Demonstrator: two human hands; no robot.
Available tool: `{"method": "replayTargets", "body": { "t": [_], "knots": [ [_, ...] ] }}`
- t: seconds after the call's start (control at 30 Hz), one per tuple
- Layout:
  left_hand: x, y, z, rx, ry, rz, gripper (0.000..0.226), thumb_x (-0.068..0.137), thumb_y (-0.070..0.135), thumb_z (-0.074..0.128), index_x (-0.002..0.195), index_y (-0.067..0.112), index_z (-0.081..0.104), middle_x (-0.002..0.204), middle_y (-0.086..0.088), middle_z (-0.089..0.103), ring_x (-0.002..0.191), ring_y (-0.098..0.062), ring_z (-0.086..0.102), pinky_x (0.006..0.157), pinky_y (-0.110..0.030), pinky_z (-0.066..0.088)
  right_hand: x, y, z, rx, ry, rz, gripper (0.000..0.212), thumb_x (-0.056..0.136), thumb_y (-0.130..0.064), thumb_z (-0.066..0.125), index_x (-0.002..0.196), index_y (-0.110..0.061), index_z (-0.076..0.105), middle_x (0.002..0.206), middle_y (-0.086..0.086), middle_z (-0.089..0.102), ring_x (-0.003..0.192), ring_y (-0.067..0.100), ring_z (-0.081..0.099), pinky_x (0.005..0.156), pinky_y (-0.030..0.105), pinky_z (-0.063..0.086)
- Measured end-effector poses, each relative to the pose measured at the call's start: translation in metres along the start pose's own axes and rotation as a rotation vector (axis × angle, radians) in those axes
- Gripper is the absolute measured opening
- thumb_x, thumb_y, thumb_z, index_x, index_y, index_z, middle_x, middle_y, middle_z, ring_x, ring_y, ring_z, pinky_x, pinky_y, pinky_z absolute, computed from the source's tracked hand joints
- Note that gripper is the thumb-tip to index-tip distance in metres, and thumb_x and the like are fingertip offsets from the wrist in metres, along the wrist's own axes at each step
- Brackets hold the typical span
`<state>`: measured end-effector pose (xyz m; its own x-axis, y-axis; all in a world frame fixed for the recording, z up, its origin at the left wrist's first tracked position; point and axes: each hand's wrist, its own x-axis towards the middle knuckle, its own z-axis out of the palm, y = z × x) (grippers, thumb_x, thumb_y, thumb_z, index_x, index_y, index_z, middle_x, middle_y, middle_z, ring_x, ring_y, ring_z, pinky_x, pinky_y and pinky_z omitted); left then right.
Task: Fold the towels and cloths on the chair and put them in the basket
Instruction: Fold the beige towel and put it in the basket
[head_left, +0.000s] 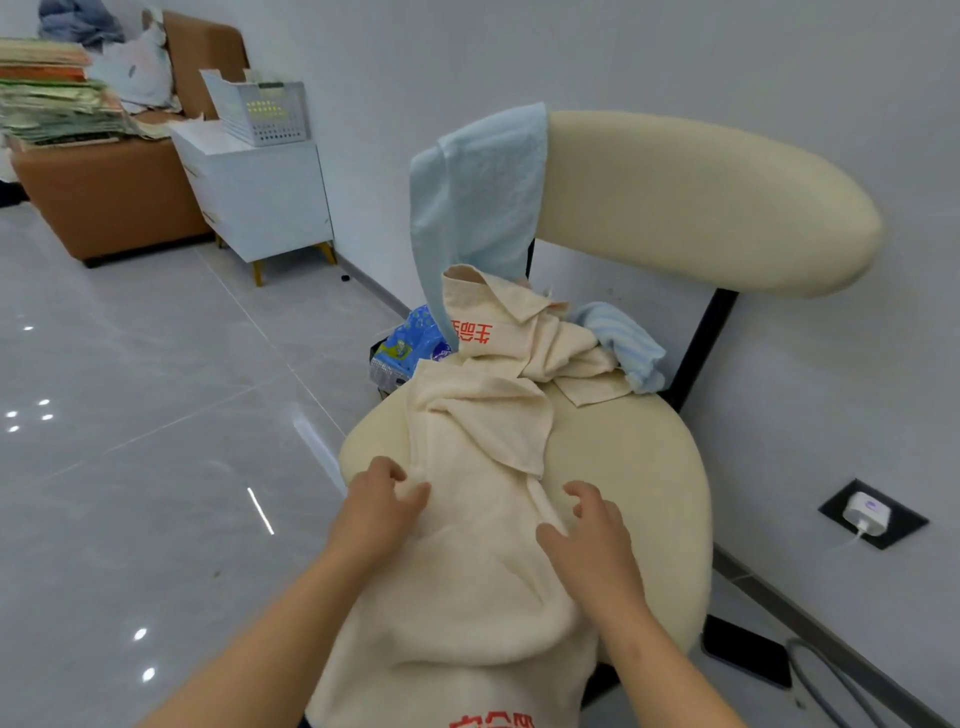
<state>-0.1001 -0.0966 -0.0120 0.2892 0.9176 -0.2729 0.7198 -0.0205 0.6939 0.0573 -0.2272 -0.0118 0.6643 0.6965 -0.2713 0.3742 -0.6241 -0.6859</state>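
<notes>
Pinching a fold at the left edge of the cream towel (467, 582), the fingers (387, 467) of the left hand (382, 506) were curled against the thumb. Right hand (592, 545): fingers (579, 491) bent and spread, tips on the same towel; whether any cloth was gripped could not be told. Cream towel: draped over the front of the chair (649, 467) seat, near end hanging off toward the person, red characters at the hem. Cream cloth (519, 332), red print, bunched at the rear of the seat; whether joined to the towel could not be told. Striped blue cloth (623, 348), crumpled, just beside it at the seat's back right. Light blue towel (478, 187), hung over the backrest's left end as seen. Basket (260, 111), white, perforated, on a white cabinet (260, 192) well apart from the chair, beside a brown sofa (104, 208). Blue printed packet (410, 343) on the floor behind the seat.
</notes>
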Motion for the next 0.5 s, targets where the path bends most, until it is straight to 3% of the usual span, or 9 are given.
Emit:
{"method": "replayTargets", "body": {
  "t": [0.1,0.17,0.23,0.27,0.33,0.4,0.5],
  "knots": [
    [0.01,0.005,0.017,0.111,-0.114,0.008,0.057,0.086,0.032,0.061,0.135,0.022,0.033,0.122,-0.008,0.044,0.106,-0.028,0.051,0.085,-0.034,0.043,0.009,-0.008,0.014,0.015,-0.109,-0.075,0.051,0.083,-0.016,0.053,0.132,-0.027,0.044,0.121,-0.001,0.053,0.11,0.019,0.052,0.089,0.03,0.044],
    [0.011,0.004,0.017,0.056,-0.186,-0.004,0.052,0.085,0.024,0.061,0.13,0.024,0.035,0.106,-0.005,0.051,0.091,-0.023,0.055,0.073,-0.028,0.044,0.01,-0.008,0.018,-0.001,-0.189,-0.075,0.03,0.083,-0.013,0.05,0.106,-0.03,0.061,0.095,-0.008,0.061,0.09,0.015,0.057,0.076,0.026,0.045],
    [0.015,-0.004,0.014,-0.056,-0.22,-0.053,0.039,0.081,0.016,0.063,0.115,0.022,0.045,0.085,-0.004,0.055,0.07,-0.018,0.055,0.06,-0.026,0.043,0.012,-0.006,0.014,-0.096,-0.225,-0.024,0.018,0.084,-0.019,0.048,0.072,-0.031,0.054,0.076,-0.011,0.054,0.076,0.015,0.053,0.061,0.027,0.039],
    [0.017,-0.007,0.011,-0.144,-0.215,-0.094,0.032,0.079,0.014,0.064,0.106,0.02,0.049,0.079,-0.005,0.056,0.063,-0.018,0.054,0.059,-0.026,0.044,0.013,-0.003,0.009,-0.14,-0.221,0.013,0.02,0.083,-0.02,0.046,0.065,-0.028,0.047,0.072,-0.01,0.051,0.074,0.017,0.051,0.057,0.026,0.035],
    [0.021,-0.008,0.006,-0.273,-0.181,-0.147,0.022,0.078,0.02,0.071,0.091,0.016,0.053,0.076,-0.006,0.058,0.062,-0.02,0.054,0.061,-0.029,0.045,0.017,0.002,0.0,-0.204,-0.187,0.068,0.017,0.081,-0.02,0.044,0.065,-0.024,0.04,0.074,-0.007,0.049,0.074,0.019,0.048,0.055,0.027,0.031],
    [0.026,-0.005,0.005,-0.316,-0.132,-0.162,0.027,0.082,0.037,0.068,0.084,0.015,0.053,0.08,-0.004,0.058,0.071,-0.019,0.054,0.065,-0.03,0.044,0.022,0.0,-0.002,-0.173,-0.16,0.073,0.01,0.081,-0.026,0.048,0.073,-0.024,0.042,0.081,-0.005,0.052,0.077,0.019,0.05,0.059,0.029,0.035],
    [0.036,0.007,0.012,-0.358,-0.094,-0.199,0.023,0.091,0.042,0.053,0.099,0.02,0.049,0.09,-0.002,0.054,0.08,-0.02,0.051,0.071,-0.033,0.043,0.029,-0.012,0.008,-0.049,-0.159,0.038,0.018,0.079,-0.036,0.056,0.091,-0.023,0.051,0.093,-0.006,0.059,0.09,0.018,0.058,0.073,0.031,0.044]
  ]
}}
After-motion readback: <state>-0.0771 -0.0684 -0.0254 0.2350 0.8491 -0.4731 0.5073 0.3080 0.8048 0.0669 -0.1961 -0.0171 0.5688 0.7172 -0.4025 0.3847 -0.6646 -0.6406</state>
